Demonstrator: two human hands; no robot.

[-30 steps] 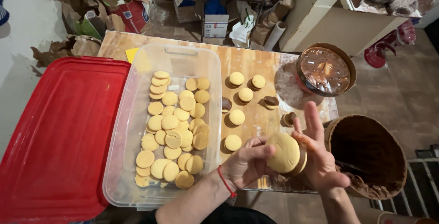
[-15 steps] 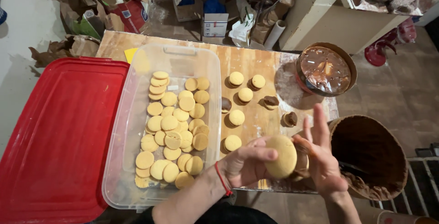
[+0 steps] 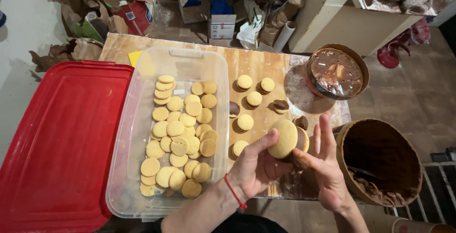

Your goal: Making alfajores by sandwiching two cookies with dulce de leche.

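**Sandwich cookie pressed between two hands**

A round, pale-yellow sandwich cookie [image 3: 287, 139] is held up on edge, just right of the clear plastic bin [image 3: 128, 133] of plain cookie discs. Its smooth, slightly domed top disc faces left toward that bin; a second disc sits behind it, and a dark brown filling shows as a thin band along the right rim. The left hand [image 3: 254, 166] cups it from below with the thumb along its lower edge, while the right hand [image 3: 325, 166] presses fingertips against its far side.
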